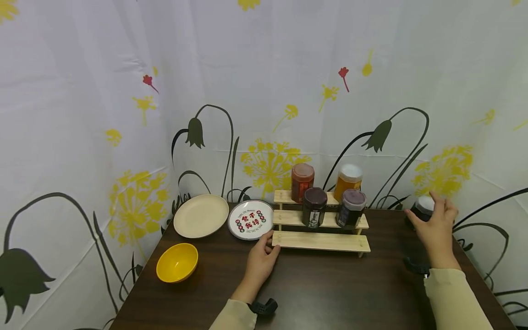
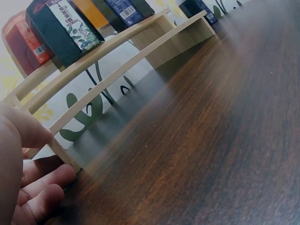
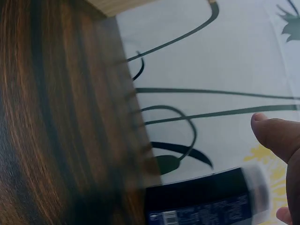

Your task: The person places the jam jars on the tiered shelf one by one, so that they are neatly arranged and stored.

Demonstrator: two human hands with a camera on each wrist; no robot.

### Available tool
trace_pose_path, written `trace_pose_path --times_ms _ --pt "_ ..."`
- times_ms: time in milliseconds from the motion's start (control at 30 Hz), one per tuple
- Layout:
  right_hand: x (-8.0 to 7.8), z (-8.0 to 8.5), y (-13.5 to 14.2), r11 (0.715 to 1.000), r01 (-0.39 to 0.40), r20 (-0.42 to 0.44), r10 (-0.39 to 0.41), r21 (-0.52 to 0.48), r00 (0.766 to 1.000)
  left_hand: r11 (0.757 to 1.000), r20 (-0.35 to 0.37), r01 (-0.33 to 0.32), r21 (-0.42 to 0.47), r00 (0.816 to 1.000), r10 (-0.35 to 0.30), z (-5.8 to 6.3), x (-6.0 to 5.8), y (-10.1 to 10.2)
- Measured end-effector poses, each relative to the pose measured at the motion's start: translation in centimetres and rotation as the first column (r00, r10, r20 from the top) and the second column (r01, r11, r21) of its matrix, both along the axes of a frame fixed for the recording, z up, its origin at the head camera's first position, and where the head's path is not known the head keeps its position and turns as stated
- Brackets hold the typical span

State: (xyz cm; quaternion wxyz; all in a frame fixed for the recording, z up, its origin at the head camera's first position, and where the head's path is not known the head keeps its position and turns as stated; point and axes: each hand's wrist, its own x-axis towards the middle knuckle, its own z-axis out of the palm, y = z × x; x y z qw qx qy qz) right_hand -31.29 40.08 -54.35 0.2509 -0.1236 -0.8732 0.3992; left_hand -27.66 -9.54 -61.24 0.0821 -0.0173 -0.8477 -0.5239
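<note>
A three-step wooden rack (image 1: 321, 240) stands on the dark table, with jars on its upper two steps. My left hand (image 1: 261, 262) grips the left end of its lowest step. In the left wrist view the thumb (image 2: 35, 133) lies against that step and the other fingers curl by the rack's leg. At the far right, a dark jar with a whitish lid (image 1: 425, 205) stands near the curtain. My right hand (image 1: 438, 229) reaches over it with thumb and fingers spread. The right wrist view shows a digit (image 3: 274, 133) apart from the lid (image 3: 260, 194).
On the rack stand a red jar (image 1: 302, 183), an amber jar (image 1: 348, 181), a dark jar (image 1: 313, 208) and a purple-lidded jar (image 1: 350, 210). Left of it are a printed plate (image 1: 264, 232), a cream plate (image 1: 201, 215) and a yellow bowl (image 1: 177, 262). A flowered curtain (image 1: 264, 91) hangs behind.
</note>
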Motion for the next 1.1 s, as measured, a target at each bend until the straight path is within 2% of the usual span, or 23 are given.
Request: trace_pose_path --times_ms 133,267,367,600,900,1100 --pt "-0.5 -0.3 0.8 1.0 -0.021 0.081 0.022 -0.013 0.997 1.0 0.005 -0.002 0.002 1.0 0.002 0.0 0.1 0.1" --pt "-1.2 -0.6 1.2 0.999 -0.03 0.113 0.033 -0.026 0.993 1.0 -0.003 -0.003 -0.001 1.0 0.003 0.1 0.1 0.0" --pt "-1.7 -1.0 1.4 1.0 -0.021 0.11 0.023 -0.012 0.994 1.0 -0.001 0.001 0.002 1.0 -0.001 0.1 0.0 0.0" --pt "-1.9 -2.4 1.7 1.0 0.029 0.167 -0.03 0.012 0.985 1.0 0.002 -0.007 -0.005 1.0 0.007 0.0 0.1 0.2" --pt "-1.9 -3.5 1.9 0.996 0.072 0.106 -0.077 0.043 0.991 1.0 0.001 -0.013 -0.01 1.0 0.013 0.0 0.0 0.1" --pt "-1.7 -3.6 1.8 0.994 0.093 0.104 -0.098 0.052 0.99 1.0 0.01 -0.006 -0.015 1.0 0.006 -0.1 -0.1 0.1"
